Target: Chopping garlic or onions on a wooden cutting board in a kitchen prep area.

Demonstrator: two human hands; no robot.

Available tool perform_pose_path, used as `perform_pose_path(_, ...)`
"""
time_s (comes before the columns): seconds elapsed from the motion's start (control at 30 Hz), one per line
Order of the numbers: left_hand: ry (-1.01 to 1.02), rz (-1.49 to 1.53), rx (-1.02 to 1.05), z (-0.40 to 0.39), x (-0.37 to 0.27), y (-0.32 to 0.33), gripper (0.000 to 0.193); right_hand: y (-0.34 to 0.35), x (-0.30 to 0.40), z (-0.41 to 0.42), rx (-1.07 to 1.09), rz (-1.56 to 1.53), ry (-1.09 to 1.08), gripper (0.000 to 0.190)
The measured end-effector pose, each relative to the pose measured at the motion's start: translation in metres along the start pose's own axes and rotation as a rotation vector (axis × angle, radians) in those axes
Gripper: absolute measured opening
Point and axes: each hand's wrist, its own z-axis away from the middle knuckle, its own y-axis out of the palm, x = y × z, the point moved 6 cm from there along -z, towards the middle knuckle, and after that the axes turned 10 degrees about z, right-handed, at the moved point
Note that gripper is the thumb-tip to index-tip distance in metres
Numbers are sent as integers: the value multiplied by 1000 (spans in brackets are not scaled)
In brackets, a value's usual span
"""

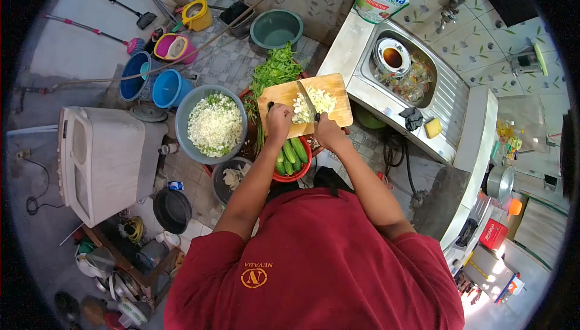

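A wooden cutting board (340, 96) lies before me, bearing a pile of finely chopped pale vegetable (324, 99). My right hand (329, 131) is closed on the dark handle of a kitchen knife (306, 98), whose blade lies across the pile, tip pointing away. My left hand (277, 123) is curled over the board's left part, beside a small black thing; what it grips cannot be told. Below the board stands a red basin (309, 167) of cucumbers (291, 154). To the left, a grey-blue basin (180, 127) holds chopped white and green vegetables (215, 126). Leafy greens (276, 69) lie behind the board.
A steel sink (432, 99) with dishes is at the right, a sponge (433, 128) on its counter. A grey bowl (217, 180) with pale scraps stands near my left forearm. Blue buckets (170, 89), a green basin (276, 29) and a white appliance (113, 157) stand around; a hose crosses the upper left.
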Motion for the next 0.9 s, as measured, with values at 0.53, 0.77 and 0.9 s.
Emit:
perform_pose_path(0.53, -14, 127, 10, -2, -5, -6, 12, 18, -5, -4, -165, -82, -61, 30)
perform_pose_path(0.77, 157, 2, 107, -2, -8, -2, 11, -13, 27, 12, -169, 68, -57, 27)
perform_pose_path(0.9, 0, -58, 7, -3, 5, -11, 5, 4, 29, 15, -123, 139, -75, 25)
